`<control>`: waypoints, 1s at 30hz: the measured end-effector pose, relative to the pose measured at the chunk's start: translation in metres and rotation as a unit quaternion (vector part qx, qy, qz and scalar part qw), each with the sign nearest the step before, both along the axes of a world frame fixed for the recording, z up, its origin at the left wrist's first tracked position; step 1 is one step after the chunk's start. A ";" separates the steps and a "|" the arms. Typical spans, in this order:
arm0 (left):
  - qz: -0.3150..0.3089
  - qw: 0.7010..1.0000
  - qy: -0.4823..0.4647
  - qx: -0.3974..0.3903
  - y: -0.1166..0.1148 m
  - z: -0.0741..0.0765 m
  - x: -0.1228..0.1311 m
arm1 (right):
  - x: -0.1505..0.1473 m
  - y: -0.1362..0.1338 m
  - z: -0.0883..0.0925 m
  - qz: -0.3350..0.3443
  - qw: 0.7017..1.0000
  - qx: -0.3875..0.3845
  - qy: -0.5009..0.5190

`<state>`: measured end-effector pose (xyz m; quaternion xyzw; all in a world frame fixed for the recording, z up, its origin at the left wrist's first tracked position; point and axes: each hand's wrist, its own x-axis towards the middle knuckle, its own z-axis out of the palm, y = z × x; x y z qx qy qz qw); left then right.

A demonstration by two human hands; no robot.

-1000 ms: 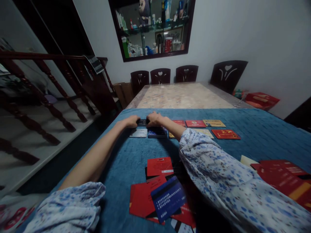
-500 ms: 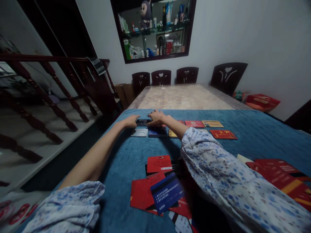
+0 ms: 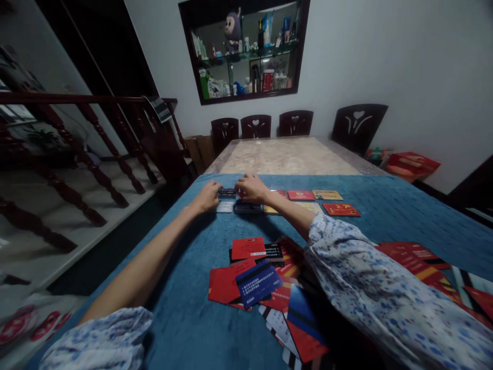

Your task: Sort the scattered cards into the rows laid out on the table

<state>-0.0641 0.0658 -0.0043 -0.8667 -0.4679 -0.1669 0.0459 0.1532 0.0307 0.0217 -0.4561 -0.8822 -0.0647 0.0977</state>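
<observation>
In the head view, a black card lies flat at the left end of the far row. My left hand is closed against its left side, fingers bunched, just above a white card. From the other side my right hand curls its fingertips onto the black card's right edge. Below that hand lies a dark blue card. Further right in the two rows are a red card, a yellow card and a red-and-gold card. The exact fingertip contact is too small to see.
Nearer me, a loose pile holds a blue card, a red card and several others. More red cards lie at the right, partly behind my sleeve. A blue cloth covers the near table. Dark chairs stand beyond.
The view has shifted slightly. My fingers have drawn in more at both ends of the black card, and my right hand's spread fingers are now curled.
</observation>
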 end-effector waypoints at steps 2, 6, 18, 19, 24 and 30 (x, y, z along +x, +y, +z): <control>-0.008 1.000 -0.006 0.001 -0.010 -0.002 0.001 | 0.002 -0.009 0.000 0.005 1.000 0.001 0.001; -0.027 1.000 -0.014 -0.001 -0.033 -0.009 0.004 | 0.009 -0.027 -0.001 0.023 1.000 0.006 0.007; -0.070 0.997 -0.034 -0.008 -0.100 -0.017 0.015 | 0.034 -0.090 -0.007 0.046 0.998 -0.007 0.041; -0.071 0.997 -0.037 -0.010 -0.105 -0.017 0.016 | 0.036 -0.095 -0.009 0.053 0.998 -0.011 0.043; -0.074 0.995 -0.055 -0.026 -0.135 -0.020 0.027 | 0.044 -0.113 -0.024 0.093 0.994 -0.028 0.056; -0.075 0.994 -0.068 -0.043 -0.167 -0.026 0.039 | 0.045 -0.129 -0.040 0.122 0.988 -0.033 0.090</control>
